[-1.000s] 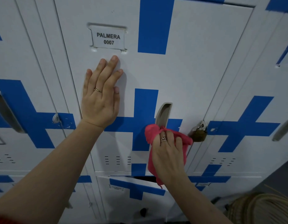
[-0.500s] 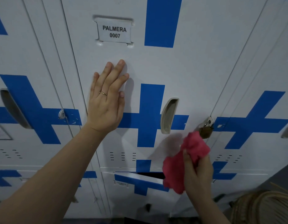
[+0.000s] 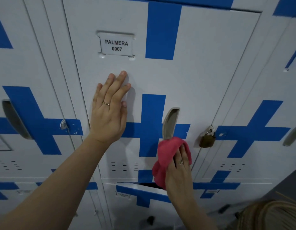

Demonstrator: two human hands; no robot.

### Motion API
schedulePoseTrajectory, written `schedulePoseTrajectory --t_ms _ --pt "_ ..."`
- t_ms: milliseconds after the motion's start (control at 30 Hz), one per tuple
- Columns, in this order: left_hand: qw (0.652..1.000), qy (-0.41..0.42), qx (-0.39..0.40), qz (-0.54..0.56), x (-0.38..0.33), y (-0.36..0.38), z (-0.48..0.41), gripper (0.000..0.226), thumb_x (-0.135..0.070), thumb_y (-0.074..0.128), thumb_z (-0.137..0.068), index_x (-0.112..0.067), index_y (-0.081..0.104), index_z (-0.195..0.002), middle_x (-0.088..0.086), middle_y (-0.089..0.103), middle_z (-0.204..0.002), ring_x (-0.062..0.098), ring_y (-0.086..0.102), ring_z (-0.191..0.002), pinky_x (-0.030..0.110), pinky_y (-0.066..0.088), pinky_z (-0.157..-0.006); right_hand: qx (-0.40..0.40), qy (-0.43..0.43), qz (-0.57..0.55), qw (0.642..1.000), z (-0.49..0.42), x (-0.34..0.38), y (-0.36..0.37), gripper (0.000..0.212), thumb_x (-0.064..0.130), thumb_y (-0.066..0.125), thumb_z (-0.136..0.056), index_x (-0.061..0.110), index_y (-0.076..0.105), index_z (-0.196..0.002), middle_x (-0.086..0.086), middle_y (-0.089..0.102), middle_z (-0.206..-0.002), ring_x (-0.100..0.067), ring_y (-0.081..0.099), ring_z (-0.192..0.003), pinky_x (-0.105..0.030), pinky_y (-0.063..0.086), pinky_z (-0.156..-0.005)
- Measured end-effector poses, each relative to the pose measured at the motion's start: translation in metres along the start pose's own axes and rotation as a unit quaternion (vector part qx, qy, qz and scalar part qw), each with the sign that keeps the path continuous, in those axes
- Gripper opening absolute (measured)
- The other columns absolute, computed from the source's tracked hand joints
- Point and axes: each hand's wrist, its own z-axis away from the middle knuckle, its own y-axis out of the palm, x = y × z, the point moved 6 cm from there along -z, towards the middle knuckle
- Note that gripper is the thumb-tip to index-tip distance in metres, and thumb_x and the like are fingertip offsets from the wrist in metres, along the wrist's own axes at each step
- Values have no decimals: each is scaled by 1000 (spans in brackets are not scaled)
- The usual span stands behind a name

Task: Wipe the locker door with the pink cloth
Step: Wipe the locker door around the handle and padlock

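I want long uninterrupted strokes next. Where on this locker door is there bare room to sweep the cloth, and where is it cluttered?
Freest: the white panel on the locker door right of the upper blue stripe, above the padlock. Also the patch between the nameplate and the left hand. Crowded: around the recessed handle, where the right hand holds the pink cloth, near the vent slots.

Bare forearms; a ring on each grip's finger.

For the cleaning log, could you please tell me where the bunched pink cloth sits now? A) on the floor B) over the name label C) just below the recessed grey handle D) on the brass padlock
C: the right hand presses the bunched pink cloth against the white locker door just under the recessed grey handle.
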Motion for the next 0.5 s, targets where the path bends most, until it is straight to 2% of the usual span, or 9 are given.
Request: schedulePoseTrajectory --t_ms 33,67,100,133,200,300,333,433,500 --pt "1000 -11 2 2 -2 -2 0 41 -5 37 -93 -10 35 -134 12 35 -144 11 11 -142 34 8 -118 1 19 -75 997 2 5 -11 107 38 84 -53 22 24 -140 -10 33 -140 -37 59 -105 -49 49 -87" --pt "1000 -24 5 5 -5 -3 0 42 -5 37 -92 -10 35 -134 11 35 -144 11 13 -142 33 8 -118 -11 85 -173 981 4 9 -26 67 35 69 -74 21 37 -131 -11 44 -131 -33 58 -107 -40 50 -89" --pt "999 -32 8 11 -9 -5 1 42 -5 38 -92 -10 34 -133 10 34 -144 13 16 -141 33 8 -118 2 132 -262 956 7 14 -36 31 30 53 -87 16 50 -115 -10 55 -114 -29 57 -100 -26 46 -84" --pt "999 -32 13 20 -17 -6 3 42 -6 38 -91 -10 35 -133 8 34 -144 15 21 -140 32 10 -118 22 192 -370 909 12 15 -41 14 22 45 -94 14 57 -95 -7 59 -93 -25 57 -88 -20 45 -73" --pt "997 -28 37 62 -35 -5 12 41 -8 39 -90 -11 37 -131 2 38 -140 17 35 -132 29 20 -115 27 231 -488 842 15 18 -60 23 14 46 -94 16 60 -75 2 61 -69 -17 59 -71 -20 44 -61" --pt "968 -103 113 197 -60 6 34 36 -23 39 -93 -21 41 -130 -13 45 -132 4 44 -121 25 34 -105 62 246 -635 730 18 27 -83 18 6 57 -80 17 69 -71 1 69 -66 -13 65 -64 -32 47 -64" --pt "943 -153 149 257 -68 11 43 36 -32 38 -93 -25 43 -128 -16 48 -132 1 44 -122 25 36 -104 89 244 -668 697 18 32 -85 10 9 63 -70 14 71 -74 -5 70 -71 -18 66 -66 -34 50 -65" --pt "808 -304 241 443 -89 26 65 48 -54 39 -85 -29 45 -125 -18 56 -123 1 50 -117 19 39 -99 145 267 -745 593 24 47 -86 40 20 68 -58 3 69 -94 -21 69 -91 -31 66 -79 -44 54 -73" --pt "769 -349 248 475 -89 27 70 56 -62 39 -78 -30 49 -122 -20 63 -108 -4 56 -103 13 42 -89 161 281 -761 563 28 53 -88 43 20 71 -62 -1 67 -100 -23 68 -98 -34 66 -83 -45 55 -75"
